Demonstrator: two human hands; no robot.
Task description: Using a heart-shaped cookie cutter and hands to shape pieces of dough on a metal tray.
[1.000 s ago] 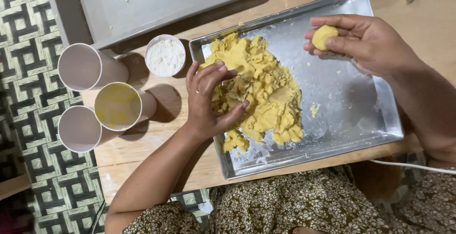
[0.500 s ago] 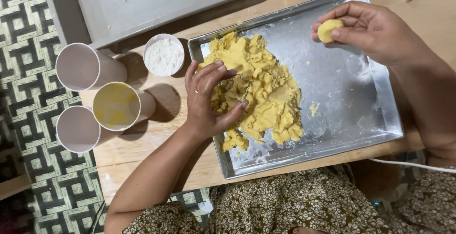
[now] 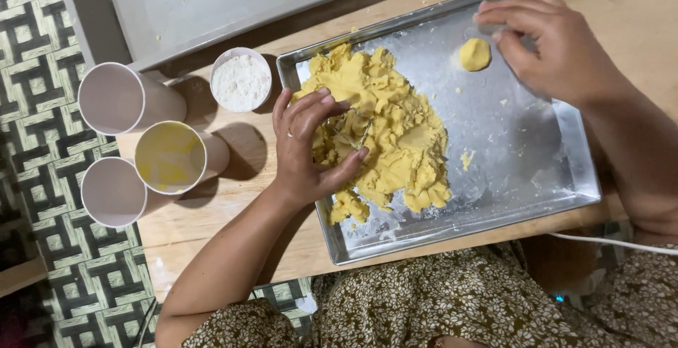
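The left hand (image 3: 311,143) digs curled fingers into the soft, crumbly dough (image 3: 385,132) heaped in the tray (image 3: 565,178), while the open right hand (image 3: 547,40) hovers beside a small ball (image 3: 474,54), likely fragile, best pinched gently at its sides.

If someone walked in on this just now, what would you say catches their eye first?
First, the heap of yellow dough piled in the left half of the metal tray, with the left hand pressing a small metal tool into it. Next, the small round dough ball lying on the floured far side of the tray, just by the fingertips of the right hand. Left of the tray stand three cups and a small bowl of flour.
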